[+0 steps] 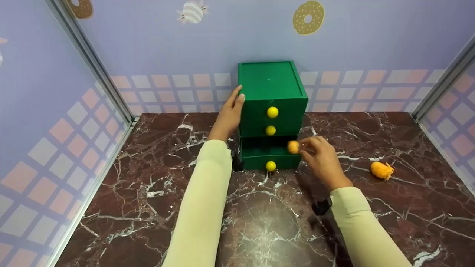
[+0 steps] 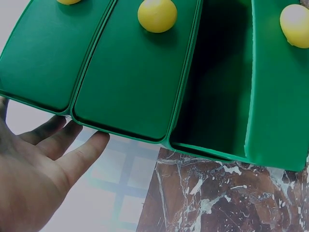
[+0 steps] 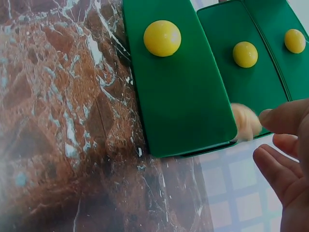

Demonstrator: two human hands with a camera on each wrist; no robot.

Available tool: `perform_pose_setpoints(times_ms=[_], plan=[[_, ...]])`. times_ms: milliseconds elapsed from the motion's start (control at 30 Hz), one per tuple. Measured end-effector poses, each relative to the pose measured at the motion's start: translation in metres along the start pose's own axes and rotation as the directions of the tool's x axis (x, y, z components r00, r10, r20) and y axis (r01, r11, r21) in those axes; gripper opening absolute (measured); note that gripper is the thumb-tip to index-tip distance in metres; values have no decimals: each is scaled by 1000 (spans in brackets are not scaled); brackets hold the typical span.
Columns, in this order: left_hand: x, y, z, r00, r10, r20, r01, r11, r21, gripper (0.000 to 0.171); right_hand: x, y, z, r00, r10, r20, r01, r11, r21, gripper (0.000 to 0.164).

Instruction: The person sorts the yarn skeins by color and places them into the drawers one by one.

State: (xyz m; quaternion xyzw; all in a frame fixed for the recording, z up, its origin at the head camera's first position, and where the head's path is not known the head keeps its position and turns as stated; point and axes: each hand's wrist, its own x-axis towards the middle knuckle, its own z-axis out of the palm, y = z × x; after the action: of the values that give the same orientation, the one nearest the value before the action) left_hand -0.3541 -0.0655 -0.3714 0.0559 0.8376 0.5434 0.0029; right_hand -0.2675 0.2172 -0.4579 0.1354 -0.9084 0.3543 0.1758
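A green chest of drawers (image 1: 274, 116) with yellow ball knobs stands against the back wall. Its bottom drawer (image 1: 271, 162) is pulled out, and the dark inside shows. My left hand (image 1: 229, 115) rests against the chest's left side, fingertips on its edge in the left wrist view. At the right end of the drawer, a small blurred orange thing (image 1: 293, 147) is just off the fingertips of my right hand (image 1: 321, 157). In the right wrist view the thumb and fingers stand apart, with the orange thing (image 3: 245, 122) beyond their tips, partly behind the drawer front.
A fuzzy orange toy (image 1: 382, 170) lies on the dark red marble-patterned table (image 1: 141, 196), to the right of my right hand. Purple panels with printed sweets and checks (image 1: 245, 33) form the back and side walls.
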Motion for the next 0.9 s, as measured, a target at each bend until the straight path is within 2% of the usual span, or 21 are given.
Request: perform_pose_setpoints(times_ms=[267,533,900], plan=[[1,0,1,1000,19,-11,-19,1000,2,53,-4,6,-1,1000,-30,-8,30,999,23,14],[1,0,1,1000,29,-4,-29,1000,-1,52,-9,13,-3,1000,-13,-16,13,1000,19,16],[0,-1,1,1000,4,9,-4,1000,-3,53,-14,21,-11,1000,19,-19,-20,1000,-13,20]])
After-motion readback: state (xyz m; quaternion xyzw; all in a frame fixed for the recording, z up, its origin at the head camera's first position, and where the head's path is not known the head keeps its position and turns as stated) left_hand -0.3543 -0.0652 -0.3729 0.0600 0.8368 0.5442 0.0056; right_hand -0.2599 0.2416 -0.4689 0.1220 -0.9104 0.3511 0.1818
